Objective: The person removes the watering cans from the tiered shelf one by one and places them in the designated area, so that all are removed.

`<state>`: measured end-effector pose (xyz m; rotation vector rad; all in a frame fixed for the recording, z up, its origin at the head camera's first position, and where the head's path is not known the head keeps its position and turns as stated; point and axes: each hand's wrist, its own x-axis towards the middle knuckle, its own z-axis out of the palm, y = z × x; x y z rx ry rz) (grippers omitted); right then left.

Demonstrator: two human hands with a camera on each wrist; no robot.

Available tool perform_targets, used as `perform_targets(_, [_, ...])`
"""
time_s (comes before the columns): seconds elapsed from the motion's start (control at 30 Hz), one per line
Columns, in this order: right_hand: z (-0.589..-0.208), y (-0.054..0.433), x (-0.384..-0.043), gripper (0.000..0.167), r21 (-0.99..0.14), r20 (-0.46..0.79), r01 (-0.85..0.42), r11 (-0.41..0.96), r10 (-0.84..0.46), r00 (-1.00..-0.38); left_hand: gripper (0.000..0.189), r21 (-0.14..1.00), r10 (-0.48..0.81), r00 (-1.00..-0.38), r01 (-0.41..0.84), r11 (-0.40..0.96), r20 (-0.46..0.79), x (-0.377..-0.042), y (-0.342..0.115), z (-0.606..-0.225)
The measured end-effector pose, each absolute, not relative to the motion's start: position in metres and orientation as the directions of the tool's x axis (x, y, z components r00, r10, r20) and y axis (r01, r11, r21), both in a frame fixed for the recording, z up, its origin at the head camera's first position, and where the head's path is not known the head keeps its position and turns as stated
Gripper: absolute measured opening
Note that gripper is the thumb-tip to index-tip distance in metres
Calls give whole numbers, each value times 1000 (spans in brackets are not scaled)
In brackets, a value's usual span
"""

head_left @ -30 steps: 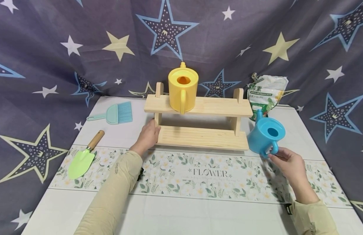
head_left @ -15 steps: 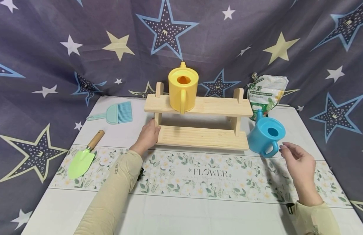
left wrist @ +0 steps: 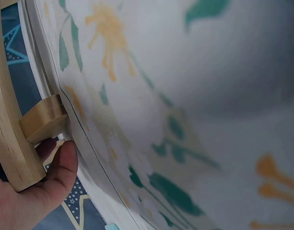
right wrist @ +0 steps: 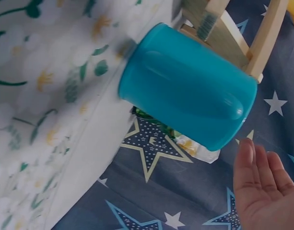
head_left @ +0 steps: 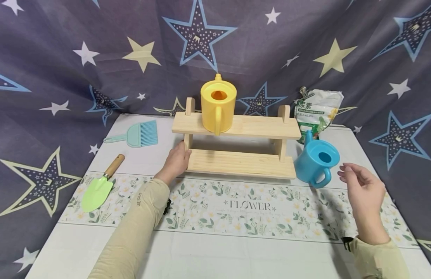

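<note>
A two-tier wooden shelf (head_left: 241,162) stands on the table with a yellow watering can (head_left: 218,104) on its upper board. My left hand (head_left: 177,159) grips the left end of the lower board. In the left wrist view, the thumb and fingers of that hand (left wrist: 53,187) curl round the board's end (left wrist: 27,175). To the shelf's right, a blue watering can (head_left: 311,164) stands upright on the table, spout pointing back. My right hand (head_left: 367,192) is just right of it, apart from the handle, holding nothing. Its fingers (right wrist: 262,167) look fairly straight in the right wrist view.
A white and green bag (head_left: 318,110) with a metal clip stands behind the blue can. On the left lie a light-blue dustpan and brush (head_left: 136,135) and a green trowel (head_left: 97,193) with a wooden handle. Star-patterned cloth (head_left: 107,35) surrounds the table's back and sides.
My right hand has let go of the blue watering can's handle and drawn away to the right. The can stays where it was. My left hand keeps its hold on the shelf.
</note>
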<state>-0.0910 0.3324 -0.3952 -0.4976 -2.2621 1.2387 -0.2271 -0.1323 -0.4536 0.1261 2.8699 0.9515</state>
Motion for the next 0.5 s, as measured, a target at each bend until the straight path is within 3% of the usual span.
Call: perform_targets(0.5, [-385, 315, -95, 28, -838, 324, -43, 544, 433, -841, 49, 607, 107, -991, 33, 794, -85, -227, -133, -455])
